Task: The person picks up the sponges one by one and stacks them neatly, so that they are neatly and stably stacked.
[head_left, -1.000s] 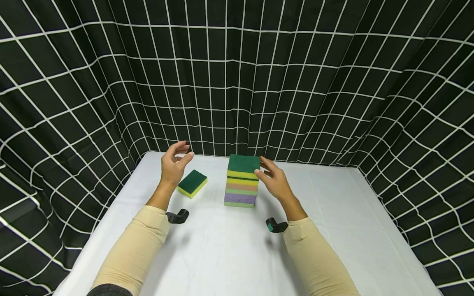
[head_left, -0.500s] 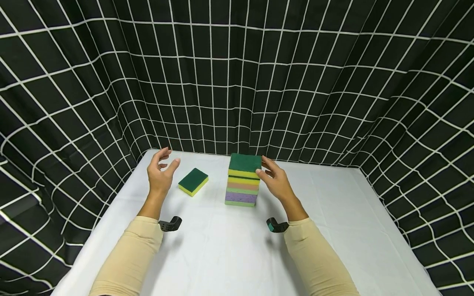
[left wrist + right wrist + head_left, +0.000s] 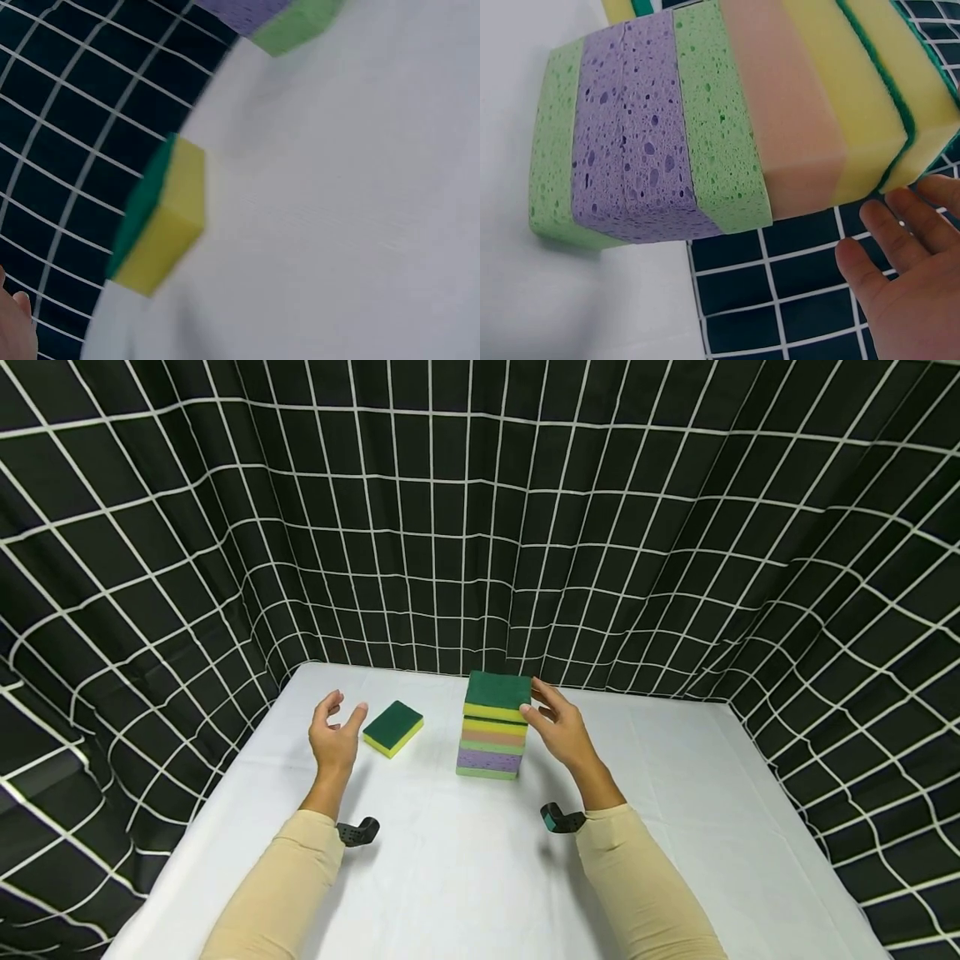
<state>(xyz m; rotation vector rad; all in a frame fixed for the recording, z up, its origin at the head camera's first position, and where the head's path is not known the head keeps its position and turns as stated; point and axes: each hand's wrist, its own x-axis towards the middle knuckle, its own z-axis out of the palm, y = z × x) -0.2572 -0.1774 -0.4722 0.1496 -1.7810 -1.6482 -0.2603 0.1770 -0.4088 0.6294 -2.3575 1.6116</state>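
My right hand (image 3: 557, 727) holds the top sponge (image 3: 498, 690), green above and yellow below, at its right end. Its thumb lies at the front corner, and the other fingers (image 3: 900, 225) reach along the right side. This sponge tops a neat stack with another yellow-and-green sponge, a peach layer (image 3: 780, 112), then green and purple porous sponges (image 3: 634, 135) below. My left hand (image 3: 333, 739) hovers left of a lone green-and-yellow sponge (image 3: 393, 727), fingers loosely bent, thumb apart, holding nothing. Only a bit of that hand shows in the left wrist view.
A white cloth covers the table (image 3: 450, 860). A black curtain with white grid lines (image 3: 480, 527) closes in the back and both sides. Black wrist devices (image 3: 358, 832) stick out inward from both sleeves.
My left hand has moved left, away from above the lone sponge, then lower and slightly back beside it. My right hand stays at the stack, which stands the same.
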